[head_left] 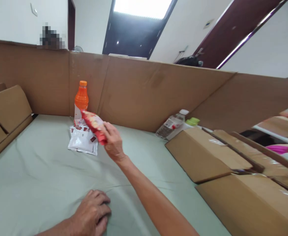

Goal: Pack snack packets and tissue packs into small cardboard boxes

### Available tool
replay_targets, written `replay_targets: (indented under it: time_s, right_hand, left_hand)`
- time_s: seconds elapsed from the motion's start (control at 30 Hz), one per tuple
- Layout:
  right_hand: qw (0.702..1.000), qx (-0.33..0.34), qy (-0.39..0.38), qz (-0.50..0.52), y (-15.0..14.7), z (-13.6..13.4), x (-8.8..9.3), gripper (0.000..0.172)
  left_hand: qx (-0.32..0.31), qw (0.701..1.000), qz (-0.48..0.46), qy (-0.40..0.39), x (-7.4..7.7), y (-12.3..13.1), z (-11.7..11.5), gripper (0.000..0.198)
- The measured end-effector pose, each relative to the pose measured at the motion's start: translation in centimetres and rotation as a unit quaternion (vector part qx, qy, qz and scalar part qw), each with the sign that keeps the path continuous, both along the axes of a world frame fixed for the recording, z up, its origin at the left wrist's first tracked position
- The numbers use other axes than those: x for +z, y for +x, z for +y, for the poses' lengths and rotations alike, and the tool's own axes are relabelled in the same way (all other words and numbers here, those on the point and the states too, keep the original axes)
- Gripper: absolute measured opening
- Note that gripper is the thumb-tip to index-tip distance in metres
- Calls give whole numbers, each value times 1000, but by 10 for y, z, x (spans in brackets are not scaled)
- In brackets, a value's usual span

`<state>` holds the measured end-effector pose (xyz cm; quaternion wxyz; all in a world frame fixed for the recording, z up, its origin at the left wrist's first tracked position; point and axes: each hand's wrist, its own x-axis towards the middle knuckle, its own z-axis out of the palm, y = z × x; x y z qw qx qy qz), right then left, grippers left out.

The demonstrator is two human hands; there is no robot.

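The red snack packet is held clear of the bench, tilted, its upper end pointing toward the orange bottle. My right hand is closed on its lower end, pinching it between thumb and fingers.

Judgement: a light foil pouch, soft and crinkly, glossy enough to slip. The contents are probably brittle, so the flat sealed edge is the safe place to take hold, not the belly.

Directly beneath it lie white sachets, flat on the green cloth, just in front of the upright bottle.

My left hand rests on the cloth near me, fingers loosely curled, holding nothing.

A cardboard wall rings the bench. A clear bottle lies against it at right, beside cardboard boxes.
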<state>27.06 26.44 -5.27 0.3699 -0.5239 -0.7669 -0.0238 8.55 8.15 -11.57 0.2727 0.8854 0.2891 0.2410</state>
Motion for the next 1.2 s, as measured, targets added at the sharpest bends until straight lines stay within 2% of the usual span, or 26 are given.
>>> replay_targets:
  time_s: [0.1, 0.17, 0.23, 0.37, 0.47, 0.57, 0.63, 0.7, 0.8, 0.9, 0.97, 1.03, 1.1, 1.17, 1.2]
  right_hand:
    - [984, 61, -90, -140, -37, 14, -6, 65]
    - [978, 72, -107, -164, -45, 16, -13, 74]
    - [983, 58, -91, -150, -40, 9, -19, 76]
    - [995, -8, -47, -91, -12, -22, -41, 60]
    - [997, -63, -38, -35, 8, -47, -74, 52]
    - [992, -106, -61, 23, 20, -60, -111, 55]
    - [988, -119, -88, 51, 23, -61, -128, 61]
    - [984, -125, -106, 64, 25, -59, -134, 63]
    - [983, -126, -118, 61, 26, -57, -134, 63]
    - [984, -127, -115, 52, 25, -57, -132, 61]
    - [985, -126, -104, 50, 23, -57, -132, 59]
    - [986, -120, -98, 53, 21, -57, -132, 56]
    - [987, -116, -95, 63, 19, -55, -132, 50]
    - [986, -112, -94, 78, 18, -52, -131, 44]
    - [985, -110, -97, 91, 18, -51, -131, 41]
  left_hand:
    - [-3, 1000, 17, 10, -2, 0, 1, 15]
    - [-7, 1000, 24, 14, -4, 1, 2, 15]
    - [-12, 999, 28, 17, -6, 2, 3, 14]
    - [-22, 999, 35, 21, -9, 3, 4, 11]
    - [-28, 998, 50, 29, -9, 3, 3, 11]
    - [-27, 996, 69, 42, -6, 5, -1, 12]
    - [-18, 995, 78, 54, 0, 7, -5, 12]
    - [12, 994, 83, 70, 10, 5, -8, 14]
    - [92, 987, 76, 105, 39, -18, -5, 25]
    - [229, 960, 68, 146, 91, -82, 7, 37]
    - [364, 913, 61, 176, 136, -142, 18, 40]
    - [490, 844, 52, 211, 184, -204, 29, 47]
    - [592, 771, 43, 230, 224, -259, 37, 48]
    - [661, 722, 54, 197, 250, -301, 38, 30]
    - [680, 711, 68, 164, 258, -317, 36, 21]
